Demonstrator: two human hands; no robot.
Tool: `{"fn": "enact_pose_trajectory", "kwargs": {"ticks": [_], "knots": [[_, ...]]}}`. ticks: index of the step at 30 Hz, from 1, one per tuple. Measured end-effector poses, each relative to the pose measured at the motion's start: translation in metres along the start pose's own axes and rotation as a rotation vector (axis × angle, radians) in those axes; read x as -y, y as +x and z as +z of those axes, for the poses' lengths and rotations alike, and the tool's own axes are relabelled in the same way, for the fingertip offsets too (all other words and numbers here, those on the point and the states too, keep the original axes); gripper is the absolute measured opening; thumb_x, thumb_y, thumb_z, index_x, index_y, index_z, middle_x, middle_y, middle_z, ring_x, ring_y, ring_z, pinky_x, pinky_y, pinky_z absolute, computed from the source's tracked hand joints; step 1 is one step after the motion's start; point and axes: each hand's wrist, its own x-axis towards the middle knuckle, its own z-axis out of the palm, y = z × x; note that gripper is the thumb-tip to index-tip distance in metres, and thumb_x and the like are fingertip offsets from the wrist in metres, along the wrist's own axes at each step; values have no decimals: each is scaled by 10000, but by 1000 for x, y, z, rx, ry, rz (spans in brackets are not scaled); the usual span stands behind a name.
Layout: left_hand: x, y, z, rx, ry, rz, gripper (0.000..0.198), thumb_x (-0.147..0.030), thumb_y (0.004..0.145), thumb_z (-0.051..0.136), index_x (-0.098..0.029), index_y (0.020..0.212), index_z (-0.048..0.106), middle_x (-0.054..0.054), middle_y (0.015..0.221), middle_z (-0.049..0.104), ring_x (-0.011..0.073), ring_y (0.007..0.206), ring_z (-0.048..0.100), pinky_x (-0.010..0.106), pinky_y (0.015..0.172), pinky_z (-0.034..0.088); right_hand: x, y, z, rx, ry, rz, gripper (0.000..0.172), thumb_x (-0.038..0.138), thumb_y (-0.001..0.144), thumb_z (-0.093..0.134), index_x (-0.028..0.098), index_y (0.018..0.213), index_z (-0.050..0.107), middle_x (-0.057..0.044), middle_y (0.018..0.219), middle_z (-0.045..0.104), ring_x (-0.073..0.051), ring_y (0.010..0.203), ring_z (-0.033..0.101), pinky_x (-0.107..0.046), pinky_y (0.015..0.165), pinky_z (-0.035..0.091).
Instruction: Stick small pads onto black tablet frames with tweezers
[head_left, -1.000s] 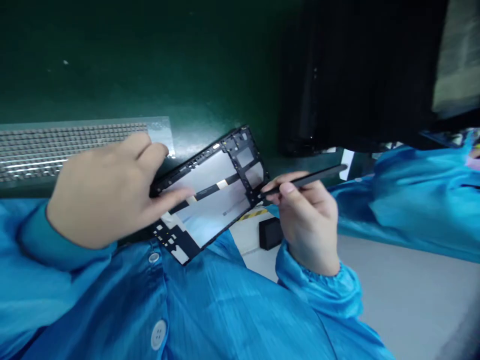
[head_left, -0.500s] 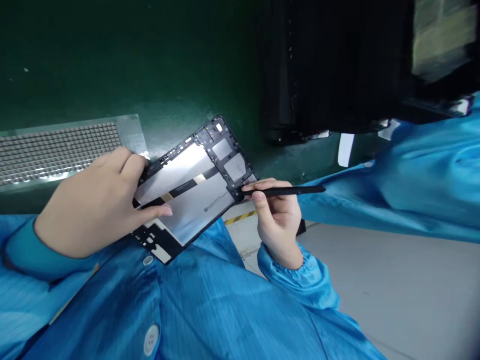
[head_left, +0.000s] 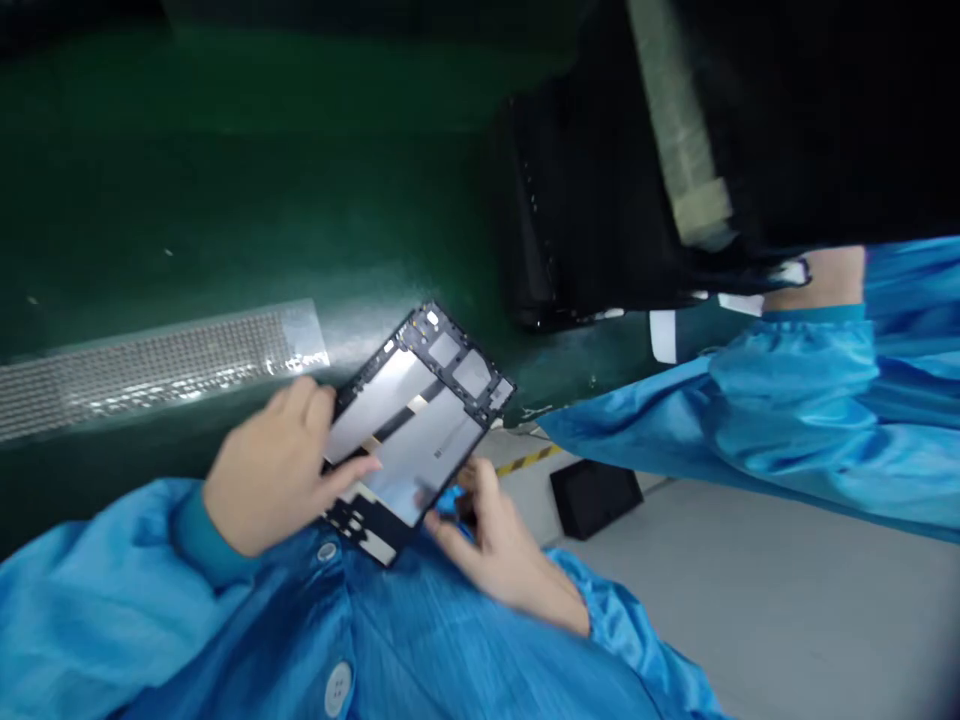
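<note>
A tablet-like device (head_left: 450,440) with its inner side showing is held tilted in front of my blue coat, its silver panel and black frame facing up. My left hand (head_left: 277,470) grips its left edge, thumb lying across the panel. At the lower right edge of the device is my right hand (head_left: 499,545), with thumb and fingers near or against that edge. Blur and the device partly hide its fingertips, and no black pen-like tool shows there.
A sheet of small grey pieces (head_left: 187,360) lies on the green table (head_left: 247,220). Black stacked items (head_left: 600,200) stand at the upper right, beside another person's blue sleeve (head_left: 795,370). A black box (head_left: 596,497) is on the floor.
My right hand has moved down and left from the device's right corner, and the black tool it held is out of sight. The view has shifted; the other person's wrist now shows.
</note>
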Motion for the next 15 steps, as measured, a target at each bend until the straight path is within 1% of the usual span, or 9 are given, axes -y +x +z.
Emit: {"fn": "enact_pose_trajectory", "kwargs": {"ticks": [1,2,3,5,7,9,11,13,15], "knots": [[-3,-4,-1,-27,-13,6,743,-900,988,455,-204,1129,674,133,1066,677,315,966,670,422,718,504,7,-3,8,-3,99,63,522,236,856,869,348,1310,636,21,929,852,-213,592,762,-315,499,611],[-4,-7,-4,-58,-37,17,714,-855,1016,471,-190,1173,679,122,1072,694,286,936,687,402,700,523,12,-1,13,-37,200,123,623,303,837,897,393,1373,592,18,974,868,-246,636,799,-351,519,651],[-1,-8,-9,-90,-65,29,673,-804,1044,485,-186,1226,679,103,1077,707,247,898,698,374,686,541,17,7,16,-91,287,170,665,364,824,905,428,1396,572,16,1011,876,-278,709,831,-391,567,687],[12,-4,-23,-171,-124,48,557,-693,1100,486,-213,1314,669,51,1072,715,162,814,689,306,678,563,26,44,17,-194,365,195,616,437,815,893,422,1366,616,1,1068,880,-313,867,859,-441,693,721],[38,7,-40,-301,-161,22,461,-600,1142,453,-229,1299,677,15,1010,689,109,741,636,260,684,560,39,108,18,-229,380,178,552,459,824,865,330,1330,688,-42,1153,873,-317,986,851,-449,822,716],[69,19,-51,-455,-173,-44,424,-551,1152,464,-197,1212,690,8,948,657,97,724,590,251,707,560,58,192,25,-207,362,133,541,464,851,822,232,1330,726,-69,1125,862,-308,1016,831,-437,893,695],[97,29,-53,-557,-175,-106,389,-527,1131,556,-163,1134,692,11,930,660,101,760,598,262,748,583,82,279,39,-179,304,72,460,403,919,760,181,1321,744,-73,1173,850,-273,1080,816,-400,981,675],[114,34,-46,-570,-186,-129,362,-506,1094,655,-147,1100,701,16,947,688,109,806,636,279,787,615,107,354,51,-163,192,41,380,384,1022,706,152,1321,736,-93,1251,825,-249,1123,798,-394,1015,664],[118,34,-34,-533,-209,-118,345,-489,1080,688,-145,1084,711,21,961,708,113,833,664,287,811,635,128,411,57,-138,39,39,368,407,1077,716,151,1341,719,-111,1314,785,-246,1151,779,-441,1018,671]]}}
